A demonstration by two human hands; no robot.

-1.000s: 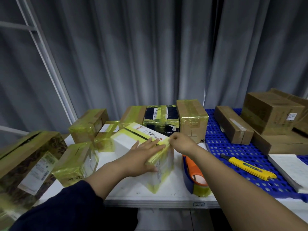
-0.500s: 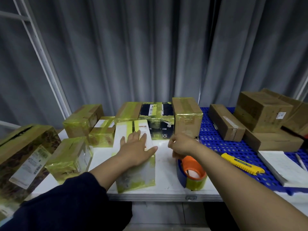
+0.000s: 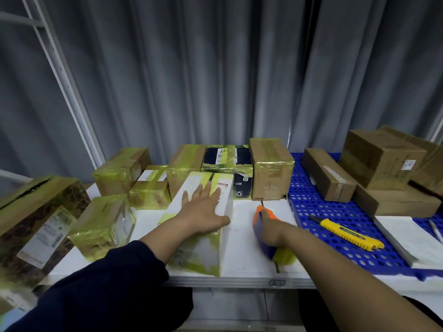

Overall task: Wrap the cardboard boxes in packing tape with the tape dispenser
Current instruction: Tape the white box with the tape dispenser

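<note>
The table [image 3: 242, 238] carries taped boxes [image 3: 271, 168] along its back. A white box [image 3: 199, 255], partly taped yellow, lies near the front edge. The left hand [image 3: 203, 208] presses flat on its top, fingers spread. The right hand [image 3: 272, 230] grips the dispenser [image 3: 260, 212] just right of the box.

The white box [image 3: 199, 252] carries glossy yellow-green tape bands across its top and front. The tape dispenser [image 3: 258, 219] is orange and blue; its tape roll [image 3: 285, 256] is yellow-green. The worktop [image 3: 242, 236] is white. The mat [image 3: 309, 207] is blue with a regular grid of round holes. The knife [image 3: 347, 233] is yellow with a dark tip. The brown boxes [image 3: 381, 159] are plain. The dark blue box [image 3: 230, 156] has white labels and yellow-green bands. The curtain [image 3: 191, 80] is grey. The sleeve [image 3: 100, 291] is navy.
</note>
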